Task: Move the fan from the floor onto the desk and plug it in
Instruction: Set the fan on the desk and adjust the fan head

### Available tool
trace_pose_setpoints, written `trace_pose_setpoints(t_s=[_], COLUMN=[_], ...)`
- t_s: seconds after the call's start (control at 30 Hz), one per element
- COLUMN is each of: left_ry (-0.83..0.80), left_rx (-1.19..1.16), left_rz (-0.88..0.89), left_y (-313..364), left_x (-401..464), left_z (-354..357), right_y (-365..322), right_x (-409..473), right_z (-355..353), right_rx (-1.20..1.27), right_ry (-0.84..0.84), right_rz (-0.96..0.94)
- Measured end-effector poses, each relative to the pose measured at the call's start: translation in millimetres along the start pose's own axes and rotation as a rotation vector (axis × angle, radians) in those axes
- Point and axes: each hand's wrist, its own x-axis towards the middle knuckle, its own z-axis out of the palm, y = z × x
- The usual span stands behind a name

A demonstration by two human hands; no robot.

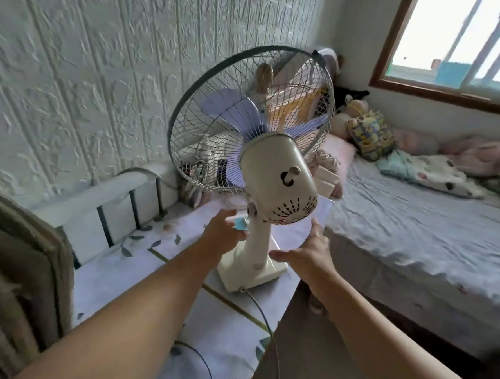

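Note:
A cream fan [277, 181] with pale purple blades and a wire cage stands upright on the desk [125, 273], its base near the desk's right edge. The desk has a white cloth with a leaf print. My left hand [220, 230] is spread just left of the fan's neck, fingers apart, holding nothing. Just right of the neck and above the base hovers my right hand [305, 253], fingers apart and empty. The fan's grey cord [265, 320] runs from the base's near side down over the desk's front edge; its plug is out of sight.
A bed [420, 222] with a grey sheet, pillows and soft toys lies right of the desk. A metal rail [112, 203] lines the desk's back. A chair back [19, 262] stands at left. Small items [200, 169] sit behind the fan. A black cable [201, 362] loops on the desk.

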Motion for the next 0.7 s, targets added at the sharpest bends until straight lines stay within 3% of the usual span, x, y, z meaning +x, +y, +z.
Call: trace_pose_setpoints(t_s=[0.13,0.27,0.4,0.57,0.7], left_ry=[-0.078,-0.126,-0.246,-0.263,-0.26], left_rx=[-0.009,0.005,-0.219,-0.241,-0.261], left_rz=[0.008,0.057,0.131,0.2,0.203], left_y=[-24,-40,-48,-55,-54], left_x=[17,38,58,67,67], left_z=[10,21,31,41,42], right_y=[40,68,80,89,92], right_x=[16,36,55,67,70], right_z=[32,64,93,111,110], right_rx=[-0.138,-0.254,-0.127,-0.026,0.033], right_ry=[-0.052,-0.08,-0.035,0.091,0.086], right_rz=[0.095,0.058,-0.045,-0.074,-0.072])
